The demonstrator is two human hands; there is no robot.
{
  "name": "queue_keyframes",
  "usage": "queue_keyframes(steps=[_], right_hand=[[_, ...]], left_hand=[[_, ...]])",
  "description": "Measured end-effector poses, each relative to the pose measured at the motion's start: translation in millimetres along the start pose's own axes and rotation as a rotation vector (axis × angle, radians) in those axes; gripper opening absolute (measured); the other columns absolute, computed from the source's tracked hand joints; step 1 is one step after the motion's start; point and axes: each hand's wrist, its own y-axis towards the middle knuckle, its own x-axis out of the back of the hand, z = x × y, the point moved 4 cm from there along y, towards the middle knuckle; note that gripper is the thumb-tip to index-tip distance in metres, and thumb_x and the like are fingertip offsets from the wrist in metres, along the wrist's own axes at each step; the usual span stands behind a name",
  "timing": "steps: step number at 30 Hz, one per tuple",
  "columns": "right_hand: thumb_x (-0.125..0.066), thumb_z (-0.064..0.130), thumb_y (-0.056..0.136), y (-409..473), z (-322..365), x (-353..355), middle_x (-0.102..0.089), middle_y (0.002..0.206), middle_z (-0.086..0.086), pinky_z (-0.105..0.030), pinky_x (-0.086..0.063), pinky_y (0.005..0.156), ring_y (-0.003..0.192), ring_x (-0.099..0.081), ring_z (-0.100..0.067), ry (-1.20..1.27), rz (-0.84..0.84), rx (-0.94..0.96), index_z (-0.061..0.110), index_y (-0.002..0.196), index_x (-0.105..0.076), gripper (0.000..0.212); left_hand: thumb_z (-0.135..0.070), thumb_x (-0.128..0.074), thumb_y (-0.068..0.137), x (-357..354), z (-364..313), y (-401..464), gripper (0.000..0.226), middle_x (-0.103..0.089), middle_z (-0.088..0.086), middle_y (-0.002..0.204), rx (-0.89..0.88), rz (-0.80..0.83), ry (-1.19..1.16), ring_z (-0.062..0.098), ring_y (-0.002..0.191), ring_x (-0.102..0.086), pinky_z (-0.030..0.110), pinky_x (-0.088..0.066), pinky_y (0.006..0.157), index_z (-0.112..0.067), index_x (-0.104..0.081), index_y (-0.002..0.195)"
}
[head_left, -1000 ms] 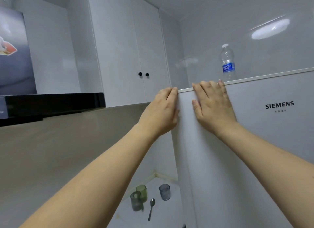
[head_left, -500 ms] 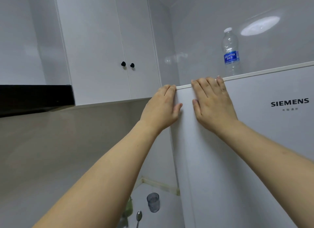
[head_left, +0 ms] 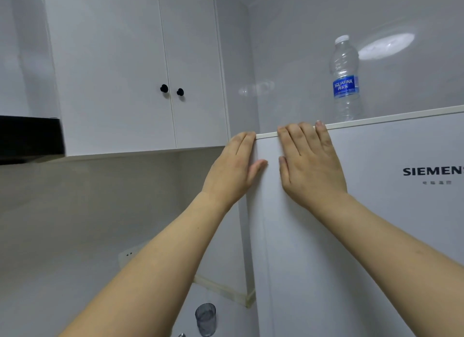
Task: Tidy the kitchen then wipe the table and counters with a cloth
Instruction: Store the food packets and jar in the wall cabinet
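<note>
A white fridge (head_left: 364, 236) with a SIEMENS logo fills the right side. My left hand (head_left: 233, 168) lies with straight fingers on the fridge's top left corner, thumb on the front face. My right hand (head_left: 311, 161) lies flat on the fridge front, fingertips reaching its top edge. Neither hand holds anything. A clear plastic water bottle (head_left: 346, 78) with a blue label stands upright on top of the fridge, behind and to the right of my right hand.
White wall cabinets (head_left: 140, 68) with two black knobs hang at the upper left, beside a black range hood (head_left: 27, 138). A grey glass (head_left: 206, 319) stands on the counter (head_left: 226, 304) far below. A wall socket (head_left: 129, 255) sits left of my left forearm.
The view has swung right and slightly up, so the range hood and the cups below have slid out of sight. Both hands stay on the fridge's top edge; my left thumb has spread onto the front.
</note>
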Motion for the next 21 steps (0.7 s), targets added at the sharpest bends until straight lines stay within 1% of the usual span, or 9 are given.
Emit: queue_keyframes(steps=[7, 10, 12, 15, 17, 18, 21], right_hand=[[-0.044, 0.021, 0.085, 4, -12, -33, -0.048, 0.135, -0.016, -0.046, -0.011, 0.118, 0.128, -0.039, -0.035, -0.036, 0.039, 0.009, 0.000, 0.140, -0.041, 0.059], [-0.044, 0.020, 0.084, 5, -19, -49, -0.048, 0.135, -0.018, -0.046, -0.010, 0.118, 0.129, -0.040, -0.037, -0.034, 0.048, 0.019, -0.003, 0.140, -0.040, 0.060], [-0.044, 0.019, 0.084, 5, -25, -57, -0.048, 0.135, -0.019, -0.045, -0.010, 0.118, 0.129, -0.040, -0.038, -0.038, 0.044, 0.033, -0.004, 0.139, -0.041, 0.060], [-0.039, 0.019, 0.086, 4, -30, -68, -0.044, 0.139, -0.021, -0.045, -0.008, 0.118, 0.133, -0.035, -0.038, -0.075, 0.060, 0.057, -0.005, 0.142, -0.036, 0.061], [-0.036, 0.018, 0.088, 3, -30, -74, -0.039, 0.142, -0.022, -0.046, -0.006, 0.119, 0.136, -0.029, -0.038, -0.106, 0.066, 0.062, -0.005, 0.145, -0.030, 0.062], [-0.035, 0.017, 0.088, 2, -30, -75, -0.037, 0.144, -0.022, -0.047, -0.006, 0.119, 0.138, -0.027, -0.038, -0.114, 0.066, 0.063, -0.006, 0.146, -0.028, 0.063], [-0.032, 0.017, 0.088, 1, -30, -77, -0.033, 0.147, -0.023, -0.047, -0.005, 0.119, 0.140, -0.022, -0.038, -0.147, 0.062, 0.076, -0.005, 0.147, -0.023, 0.064]], left_hand=[[-0.036, -0.058, 0.094, -39, 7, 16, 0.061, -0.043, 0.011, 0.141, -0.009, 0.043, -0.034, 0.022, 0.131, -0.040, 0.027, -0.030, 0.110, -0.001, -0.038, 0.140], [-0.037, -0.057, 0.095, -58, 11, 22, 0.063, -0.040, 0.011, 0.144, -0.004, 0.075, -0.064, 0.022, 0.133, -0.038, 0.028, -0.030, 0.111, -0.001, -0.035, 0.142], [-0.038, -0.056, 0.095, -69, 12, 26, 0.064, -0.038, 0.009, 0.145, -0.006, 0.087, -0.082, 0.019, 0.133, -0.036, 0.026, -0.030, 0.109, -0.003, -0.033, 0.143], [-0.040, -0.053, 0.096, -84, 16, 31, 0.065, -0.036, 0.007, 0.146, -0.007, 0.087, -0.098, 0.017, 0.134, -0.035, 0.027, -0.031, 0.110, -0.004, -0.031, 0.145], [-0.045, -0.047, 0.096, -94, 21, 29, 0.068, -0.031, 0.007, 0.151, -0.004, 0.075, -0.096, 0.017, 0.140, -0.028, 0.024, -0.024, 0.114, -0.005, -0.027, 0.148], [-0.048, -0.043, 0.096, -99, 24, 27, 0.071, -0.027, 0.007, 0.155, 0.002, 0.072, -0.082, 0.016, 0.143, -0.022, 0.025, -0.020, 0.116, -0.007, -0.023, 0.150], [-0.059, -0.025, 0.096, -113, 29, 21, 0.076, -0.010, 0.001, 0.161, 0.033, 0.089, -0.022, 0.011, 0.148, -0.005, 0.039, -0.009, 0.122, -0.014, -0.007, 0.154]])
